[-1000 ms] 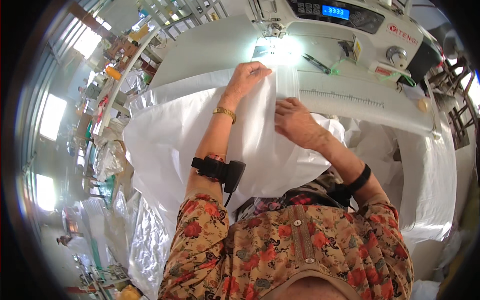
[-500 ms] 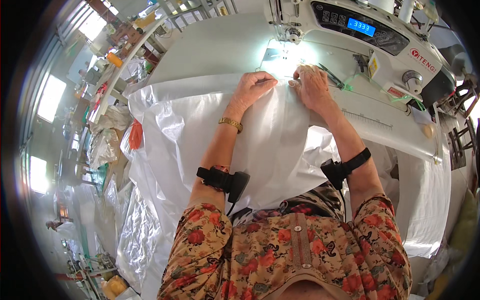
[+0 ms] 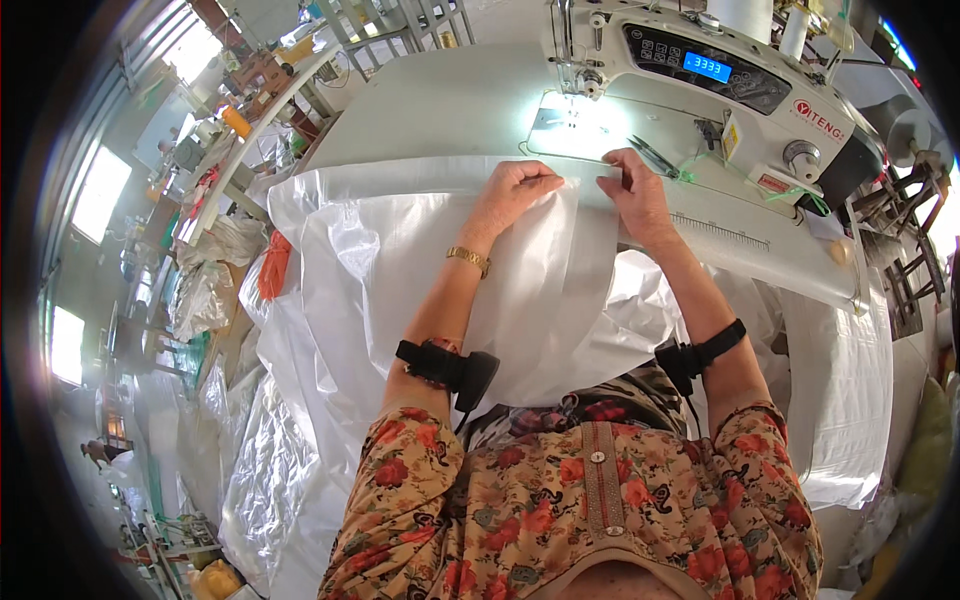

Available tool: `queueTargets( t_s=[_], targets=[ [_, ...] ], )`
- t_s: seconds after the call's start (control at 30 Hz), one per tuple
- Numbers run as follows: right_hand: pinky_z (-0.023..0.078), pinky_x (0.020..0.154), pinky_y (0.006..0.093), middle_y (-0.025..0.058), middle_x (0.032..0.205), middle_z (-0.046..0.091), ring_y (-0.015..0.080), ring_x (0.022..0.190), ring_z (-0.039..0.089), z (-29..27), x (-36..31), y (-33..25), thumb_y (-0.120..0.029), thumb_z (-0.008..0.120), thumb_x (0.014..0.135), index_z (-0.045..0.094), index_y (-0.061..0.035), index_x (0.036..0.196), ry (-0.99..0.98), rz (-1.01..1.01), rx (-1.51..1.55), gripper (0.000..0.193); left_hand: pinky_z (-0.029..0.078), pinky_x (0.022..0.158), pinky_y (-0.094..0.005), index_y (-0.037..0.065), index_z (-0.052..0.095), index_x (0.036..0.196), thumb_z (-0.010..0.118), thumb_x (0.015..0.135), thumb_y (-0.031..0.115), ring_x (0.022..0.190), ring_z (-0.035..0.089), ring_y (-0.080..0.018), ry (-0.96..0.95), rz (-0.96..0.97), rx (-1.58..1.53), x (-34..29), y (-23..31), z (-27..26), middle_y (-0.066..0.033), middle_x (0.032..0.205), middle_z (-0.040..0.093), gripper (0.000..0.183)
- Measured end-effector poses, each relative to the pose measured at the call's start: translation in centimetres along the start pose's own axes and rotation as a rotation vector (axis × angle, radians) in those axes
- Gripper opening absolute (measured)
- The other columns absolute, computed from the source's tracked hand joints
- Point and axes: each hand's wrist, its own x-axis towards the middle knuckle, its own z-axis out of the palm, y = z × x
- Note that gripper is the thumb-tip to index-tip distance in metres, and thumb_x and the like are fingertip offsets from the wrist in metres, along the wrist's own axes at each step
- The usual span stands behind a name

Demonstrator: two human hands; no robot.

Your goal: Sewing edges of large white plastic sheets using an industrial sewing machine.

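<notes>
A large glossy white plastic-like sheet (image 3: 400,240) drapes over my lap and the front of the sewing table. My left hand (image 3: 515,195) pinches the sheet's upper edge, thumb and forefinger pressed together. To its right, my right hand (image 3: 640,200) is at the sheet's upper right corner, thumb and forefinger apart with a gap between them. Whether its other fingers touch the sheet, I cannot tell. Just beyond both hands is the lit needle area of a white sewing machine (image 3: 735,75). Dark thread snips (image 3: 655,157) lie beside my right hand.
Green thread (image 3: 685,176) lies by the snips. A printed ruler scale (image 3: 720,230) runs along the table's right front. Thread cones (image 3: 745,18) stand behind the machine. At left is a cluttered side table (image 3: 250,150), with an orange bag (image 3: 273,265) hanging below it.
My right hand has drawn back from the needle area, and its thumb and forefinger have parted. My left hand keeps its pinch on the sheet. The whole view has shifted slightly.
</notes>
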Motion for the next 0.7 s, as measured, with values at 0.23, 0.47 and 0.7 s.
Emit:
queueTargets(
  t_s=[0.23,0.47,0.7],
  targets=[
    [0.045,0.070,0.0205,-0.0047,0.083,0.060,0.0048,0.076,0.053,-0.4,-1.9,-2.0,-0.004,0.068,0.085,0.060,-0.0037,0.099,-0.152,0.254,0.826,0.016,0.048,0.064,-0.0230,-0.003,0.068,0.084,0.074,0.082,0.014,0.069,0.055,-0.0046,-0.043,0.169,-0.027,-3.3,6.3,0.5,-0.0007,0.072,0.065,0.018],
    [0.042,0.069,0.0199,-0.0035,0.083,0.059,0.0052,0.076,0.049,-0.5,-4.3,-6.0,-0.015,0.067,0.088,0.064,-0.0018,0.100,-0.128,0.063,1.013,0.019,0.047,0.063,-0.0183,0.000,0.071,0.083,0.075,0.082,0.014,0.069,0.057,-0.0030,0.118,0.201,-0.085,-5.2,7.4,0.4,0.0005,0.074,0.068,0.015],
    [0.041,0.063,0.0225,-0.0020,0.075,0.054,0.0062,0.069,0.043,-1.7,-5.4,-7.8,-0.008,0.059,0.094,0.064,0.0019,0.103,-0.110,0.015,0.676,0.015,0.052,0.065,-0.0228,-0.003,0.069,0.084,0.075,0.081,0.013,0.071,0.058,-0.0045,0.138,0.157,-0.093,-6.1,8.3,0.4,-0.0020,0.073,0.066,0.018]
  ],
)
